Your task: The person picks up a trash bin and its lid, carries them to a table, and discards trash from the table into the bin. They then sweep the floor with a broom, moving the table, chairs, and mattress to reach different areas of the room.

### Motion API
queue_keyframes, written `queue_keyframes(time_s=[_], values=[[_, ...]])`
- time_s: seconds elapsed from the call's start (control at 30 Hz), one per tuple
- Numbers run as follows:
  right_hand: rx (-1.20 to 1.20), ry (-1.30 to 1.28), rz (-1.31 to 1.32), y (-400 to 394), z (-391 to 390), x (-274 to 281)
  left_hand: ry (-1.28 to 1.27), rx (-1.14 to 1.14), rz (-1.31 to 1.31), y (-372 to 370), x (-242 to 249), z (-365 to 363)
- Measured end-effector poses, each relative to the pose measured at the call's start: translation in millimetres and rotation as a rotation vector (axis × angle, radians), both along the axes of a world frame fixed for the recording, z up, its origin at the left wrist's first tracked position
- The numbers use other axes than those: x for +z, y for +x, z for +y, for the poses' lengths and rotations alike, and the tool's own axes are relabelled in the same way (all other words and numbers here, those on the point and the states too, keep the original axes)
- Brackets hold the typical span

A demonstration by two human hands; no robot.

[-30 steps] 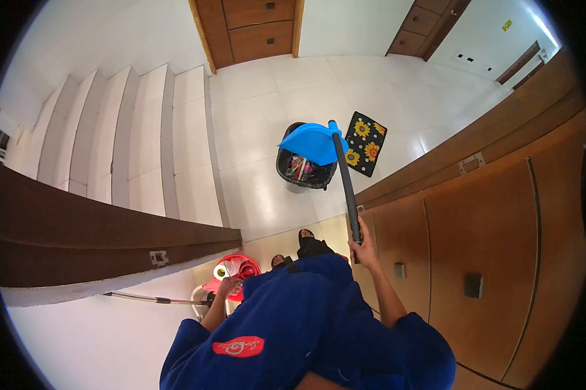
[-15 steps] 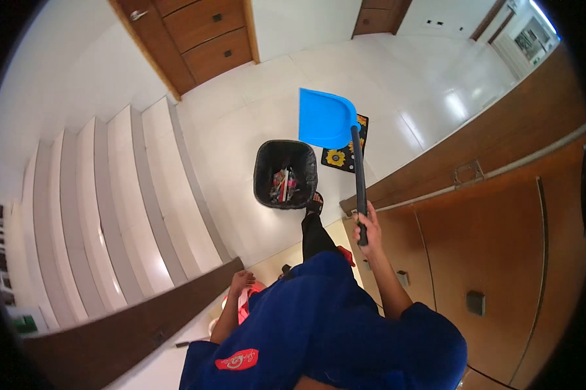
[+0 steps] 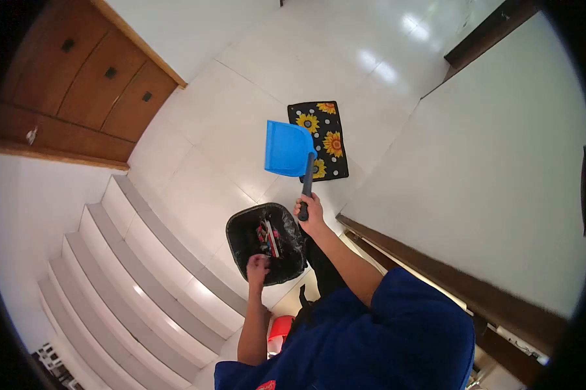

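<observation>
My right hand [image 3: 310, 209] is wrapped round the black handle of a blue dustpan [image 3: 288, 149]. The pan is held out ahead, in front of part of a sunflower mat. My left hand [image 3: 258, 267] is over the near left side of a black trash bin [image 3: 232, 229], its fingers curled together. Whatever is between those fingers, if anything, is too small to make out. Inside the bin, a black liner holds mixed litter [image 3: 269, 238], with red and white pieces among it.
The black mat [image 3: 342, 156] with sunflowers lies on pale floor tiles. Steps [image 3: 137, 260] run along the left, and a brown wooden door [image 3: 78, 84] stands at the upper left. A white wall panel with a dark wooden edge [image 3: 423, 266] is on the right. Something red [image 3: 280, 326] is beside my body.
My left hand has moved from beside my body forward to the bin. The dustpan is now lower and nearer. My view has turned and come closer to the bin.
</observation>
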State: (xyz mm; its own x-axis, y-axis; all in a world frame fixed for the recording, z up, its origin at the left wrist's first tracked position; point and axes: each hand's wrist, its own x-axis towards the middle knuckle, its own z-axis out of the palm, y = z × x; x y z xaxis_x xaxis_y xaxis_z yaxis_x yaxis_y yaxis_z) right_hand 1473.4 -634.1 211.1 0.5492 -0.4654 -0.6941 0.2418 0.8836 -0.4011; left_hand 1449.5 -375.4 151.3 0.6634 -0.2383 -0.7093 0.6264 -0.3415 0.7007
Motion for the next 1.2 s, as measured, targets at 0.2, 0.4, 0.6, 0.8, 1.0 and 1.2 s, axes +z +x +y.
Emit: queue_keyframes(time_s=[0.2, 0.4, 0.6, 0.8, 1.0, 1.2], values=[[0.109, 0.560, -0.191, 46.3, -67.6, -88.0, 0.748, -0.210, -0.419, 68.2, -70.8, 37.6], [0.303, 0.462, 0.021, 107.3, -33.6, -158.7, 0.870, -0.311, -0.221, 68.4, -141.1, 84.7], [0.997, 0.263, 0.122, 145.0, -33.3, -127.1, 0.532, -0.346, -0.721, 136.5, -57.5, -42.9], [0.681, -0.042, 0.298, 57.1, -152.0, -410.6, 0.372, -0.377, -0.699, 172.6, -46.7, -98.7], [0.088, 0.062, 0.646, 4.7, -237.9, -570.5, 0.896, -0.197, -0.498, 75.5, -133.5, 74.9], [-0.047, -0.092, 0.785, 71.2, -283.8, -579.8, 1.094, -0.347, -0.418, -17.3, -112.4, 153.3]])
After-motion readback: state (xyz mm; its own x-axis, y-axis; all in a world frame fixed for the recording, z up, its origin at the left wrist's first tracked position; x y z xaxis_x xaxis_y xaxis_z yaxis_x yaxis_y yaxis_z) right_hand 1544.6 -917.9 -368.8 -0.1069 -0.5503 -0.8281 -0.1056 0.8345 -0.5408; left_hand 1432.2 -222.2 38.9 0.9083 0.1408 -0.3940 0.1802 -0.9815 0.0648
